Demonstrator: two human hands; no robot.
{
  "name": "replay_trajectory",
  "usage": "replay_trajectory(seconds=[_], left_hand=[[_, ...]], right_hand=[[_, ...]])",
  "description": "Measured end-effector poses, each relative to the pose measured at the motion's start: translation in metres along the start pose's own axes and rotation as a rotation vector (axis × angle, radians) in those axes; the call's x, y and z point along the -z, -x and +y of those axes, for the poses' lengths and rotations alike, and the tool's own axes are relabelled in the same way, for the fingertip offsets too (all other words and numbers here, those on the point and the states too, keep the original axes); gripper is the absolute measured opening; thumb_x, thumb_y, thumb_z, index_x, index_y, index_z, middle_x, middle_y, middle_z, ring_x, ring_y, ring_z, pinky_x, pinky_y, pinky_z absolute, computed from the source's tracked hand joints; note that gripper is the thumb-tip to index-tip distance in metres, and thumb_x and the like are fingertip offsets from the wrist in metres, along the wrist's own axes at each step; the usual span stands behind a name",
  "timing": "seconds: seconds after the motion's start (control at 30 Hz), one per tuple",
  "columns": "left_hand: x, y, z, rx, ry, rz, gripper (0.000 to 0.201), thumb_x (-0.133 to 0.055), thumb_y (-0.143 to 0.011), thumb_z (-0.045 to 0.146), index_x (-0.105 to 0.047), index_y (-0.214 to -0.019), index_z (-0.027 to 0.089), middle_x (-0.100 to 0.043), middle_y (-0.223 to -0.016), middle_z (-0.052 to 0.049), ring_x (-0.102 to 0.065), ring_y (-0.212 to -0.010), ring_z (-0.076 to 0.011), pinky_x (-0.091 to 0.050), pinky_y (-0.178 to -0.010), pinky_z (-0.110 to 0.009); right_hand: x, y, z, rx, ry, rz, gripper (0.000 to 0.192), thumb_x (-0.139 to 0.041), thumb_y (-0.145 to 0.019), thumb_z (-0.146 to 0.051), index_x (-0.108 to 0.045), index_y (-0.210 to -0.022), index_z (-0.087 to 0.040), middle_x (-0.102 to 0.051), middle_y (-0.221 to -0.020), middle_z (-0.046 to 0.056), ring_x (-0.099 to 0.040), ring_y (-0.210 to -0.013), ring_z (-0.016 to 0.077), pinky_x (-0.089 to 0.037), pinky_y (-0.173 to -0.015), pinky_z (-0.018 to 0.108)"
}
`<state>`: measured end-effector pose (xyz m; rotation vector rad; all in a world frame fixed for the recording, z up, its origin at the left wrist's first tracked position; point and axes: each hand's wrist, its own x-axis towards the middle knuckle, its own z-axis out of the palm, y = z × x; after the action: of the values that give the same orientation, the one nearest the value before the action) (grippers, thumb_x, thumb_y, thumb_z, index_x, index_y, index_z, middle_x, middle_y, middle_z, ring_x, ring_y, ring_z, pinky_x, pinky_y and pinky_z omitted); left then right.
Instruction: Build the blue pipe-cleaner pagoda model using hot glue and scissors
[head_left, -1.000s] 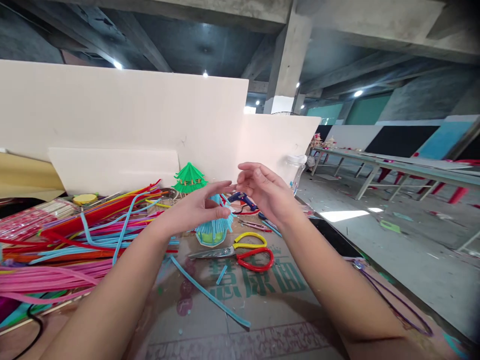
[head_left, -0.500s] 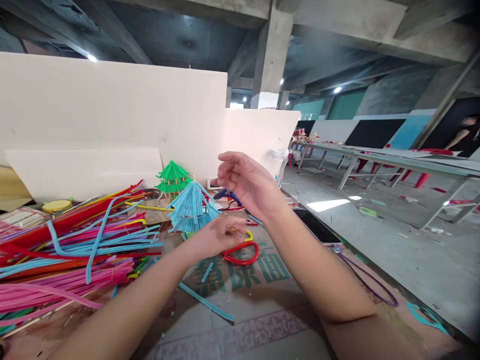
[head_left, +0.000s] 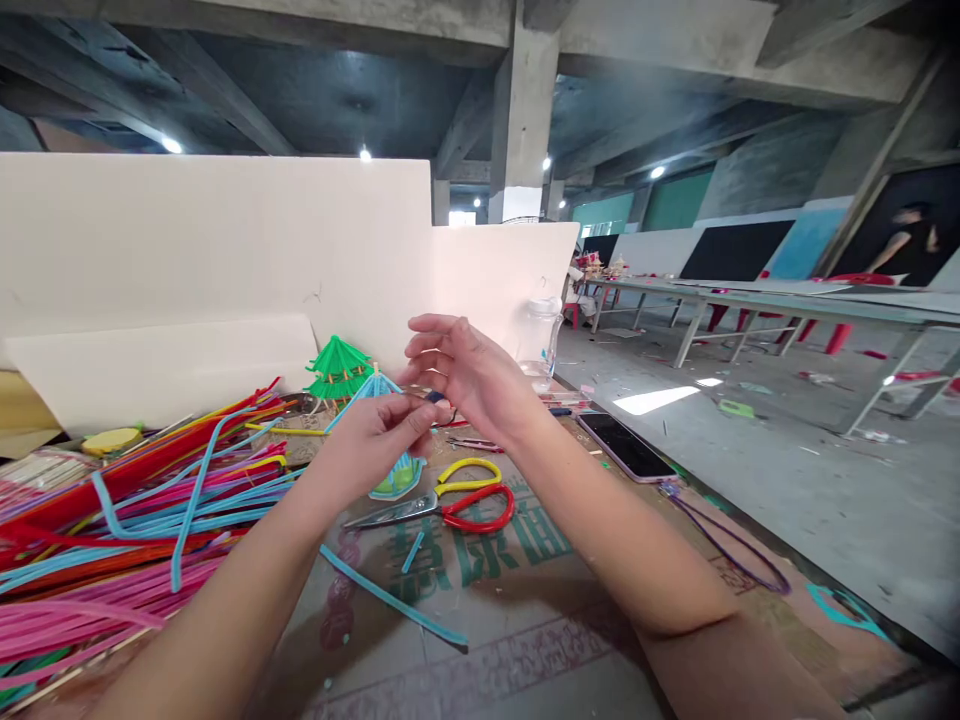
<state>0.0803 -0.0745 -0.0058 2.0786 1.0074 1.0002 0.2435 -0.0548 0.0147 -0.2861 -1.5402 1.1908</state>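
Centrally, left hand point(head_left: 375, 437) pinching blue pipe-cleaner umbrella point(head_left: 390, 470), right hand point(head_left: 465, 375) loosely open above, scissors point(head_left: 450, 500) near.

A light blue paper umbrella point(head_left: 390, 470), a green one point(head_left: 337, 366), and scissors point(head_left: 450, 497) handled in yellow and red are seen.
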Motion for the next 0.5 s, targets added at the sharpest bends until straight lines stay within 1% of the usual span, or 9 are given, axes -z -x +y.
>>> replay_trajectory(seconds=[0.1, 0.17, 0.23, 0.27, 0.3, 0.33, 0.4, 0.43, 0.5], left_hand=[[0.017, 0.011, 0.013, -0.051, -0.195, 0.224, 0.049, -0.039, -0.091, 0.056, -0.049, -0.061, 0.019, -0.048, -0.055, 0.002, -0.045, -0.055, -0.0123, -0.035, -0.052, -0.025], [0.039, 0.017, 0.016, 0.012, -0.289, 0.378, 0.047, -0.037, -0.094, 0.049, -0.040, -0.058, 0.019, -0.037, -0.054, 0.004, -0.036, -0.053, -0.0101, -0.030, -0.052, -0.025], [0.064, 0.021, 0.011, 0.165, -0.421, 0.591, 0.044, -0.039, -0.093, 0.048, -0.045, -0.061, 0.019, -0.034, -0.051, 0.005, -0.034, -0.050, -0.0099, -0.028, -0.052, -0.026], [0.076, 0.022, 0.007, 0.211, -0.513, 0.684, 0.041, -0.039, -0.093, 0.047, -0.052, -0.066, 0.019, -0.040, -0.055, 0.004, -0.040, -0.054, -0.0111, -0.031, -0.054, -0.026], [0.087, 0.022, 0.003, 0.213, -0.590, 0.710, 0.037, -0.037, -0.094, 0.043, -0.062, -0.080, 0.020, -0.051, -0.066, 0.003, -0.047, -0.060, -0.0127, -0.034, -0.057, -0.027], [0.095, 0.021, -0.002, 0.202, -0.624, 0.633, 0.029, -0.044, -0.091, 0.036, -0.065, -0.106, 0.022, -0.062, -0.089, 0.001, -0.054, -0.068, -0.0134, -0.038, -0.061, -0.027], [0.102, 0.019, -0.010, 0.180, -0.607, 0.606, 0.062, -0.059, -0.080, 0.023, -0.045, -0.140, 0.021, -0.052, -0.136, -0.006, -0.061, -0.085, -0.0155, -0.044, -0.067, -0.026], [0.101, 0.016, -0.013, 0.199, -0.605, 0.589, 0.061, -0.060, -0.081, 0.025, -0.047, -0.140, 0.022, -0.055, -0.133, -0.006, -0.062, -0.087, -0.0172, -0.044, -0.067, -0.026], [0.091, 0.012, -0.019, 0.238, -0.532, 0.528, 0.040, -0.056, -0.085, 0.036, -0.063, -0.124, 0.024, -0.069, -0.097, -0.002, -0.063, -0.078, -0.0187, -0.043, -0.063, -0.026]], right_hand=[[0.015, -0.003, 0.000, 0.012, 0.112, 0.069, 0.037, -0.065, -0.084, -0.055, -0.062, -0.102, -0.023, -0.059, -0.095, 0.002, -0.062, -0.078, 0.0120, -0.056, -0.075, 0.028], [0.031, -0.003, -0.009, 0.015, 0.253, 0.145, 0.033, -0.069, -0.082, -0.050, -0.064, -0.097, -0.021, -0.058, -0.089, 0.000, -0.059, -0.069, 0.0092, -0.055, -0.066, 0.025], [0.047, -0.002, -0.022, 0.052, 0.359, 0.171, 0.031, -0.068, -0.084, -0.049, -0.064, -0.091, -0.019, -0.059, -0.082, -0.001, -0.057, -0.062, 0.0078, -0.052, -0.060, 0.024], [0.053, -0.001, -0.030, 0.094, 0.389, 0.185, 0.029, -0.067, -0.085, -0.048, -0.065, -0.090, -0.019, -0.059, -0.080, -0.001, -0.056, -0.059, 0.0074, -0.050, -0.057, 0.023], [0.057, 0.000, -0.036, 0.141, 0.412, 0.204, 0.028, -0.065, -0.087, -0.047, -0.064, -0.088, -0.019, -0.059, -0.077, -0.001, -0.055, -0.057, 0.0070, -0.048, -0.055, 0.023], [0.058, 0.000, -0.040, 0.172, 0.430, 0.221, 0.028, -0.063, -0.088, -0.047, -0.064, -0.087, -0.019, -0.059, -0.075, -0.002, -0.054, -0.055, 0.0068, -0.046, -0.053, 0.022], [0.055, 0.000, -0.037, 0.193, 0.474, 0.232, 0.026, -0.060, -0.091, -0.045, -0.063, -0.087, -0.019, -0.057, -0.070, -0.003, -0.051, -0.052, 0.0070, -0.043, -0.051, 0.022], [0.051, 0.001, -0.029, 0.186, 0.507, 0.229, 0.025, -0.058, -0.092, -0.043, -0.062, -0.087, -0.019, -0.056, -0.068, -0.003, -0.050, -0.051, 0.0075, -0.042, -0.050, 0.022], [0.042, 0.009, -0.002, 0.167, 0.613, 0.214, 0.022, -0.053, -0.094, -0.038, -0.061, -0.087, -0.019, -0.055, -0.065, -0.003, -0.050, -0.052, 0.0090, -0.041, -0.052, 0.024]])
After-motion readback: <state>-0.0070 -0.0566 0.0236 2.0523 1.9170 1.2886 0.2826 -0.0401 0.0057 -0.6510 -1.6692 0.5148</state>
